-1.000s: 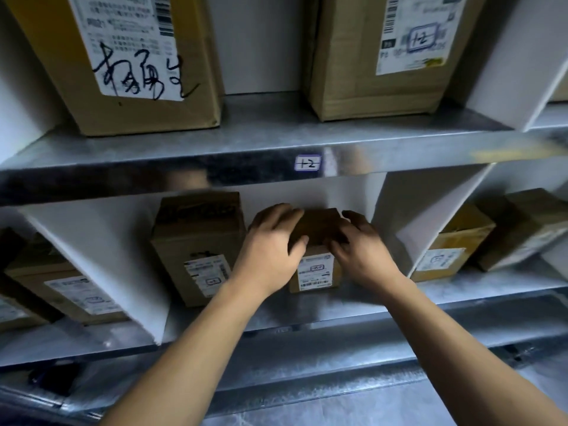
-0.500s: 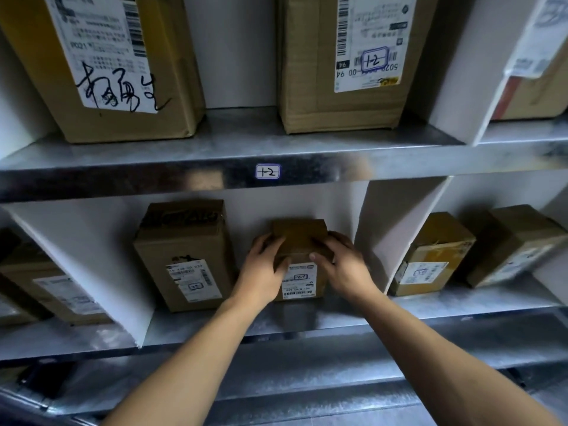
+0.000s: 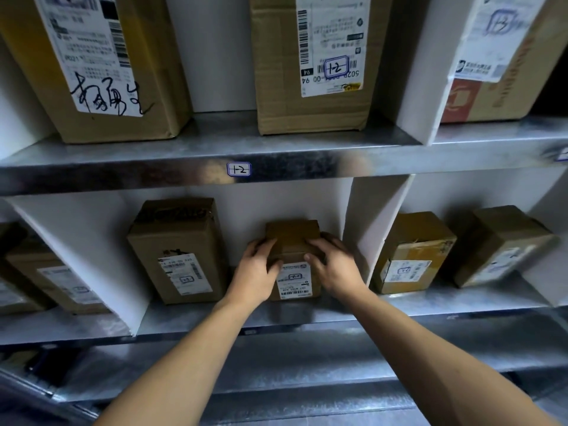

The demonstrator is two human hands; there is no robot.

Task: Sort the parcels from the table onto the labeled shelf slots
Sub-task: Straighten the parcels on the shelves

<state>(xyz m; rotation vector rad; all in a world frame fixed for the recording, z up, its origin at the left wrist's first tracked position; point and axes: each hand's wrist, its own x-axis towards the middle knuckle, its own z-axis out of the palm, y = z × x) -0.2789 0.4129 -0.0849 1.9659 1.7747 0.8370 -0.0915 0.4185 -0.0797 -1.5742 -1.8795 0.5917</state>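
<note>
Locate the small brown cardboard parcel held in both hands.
In the head view, the small brown cardboard parcel stands centrally on the lower metal shelf, between the taller cardboard box on its left and the white divider panel on its right.

Brown cardboard parcel (image 3: 292, 241) with white barcoded label (image 3: 294, 279); grey metal shelf (image 3: 307, 315); white dividers (image 3: 368, 229).
</note>
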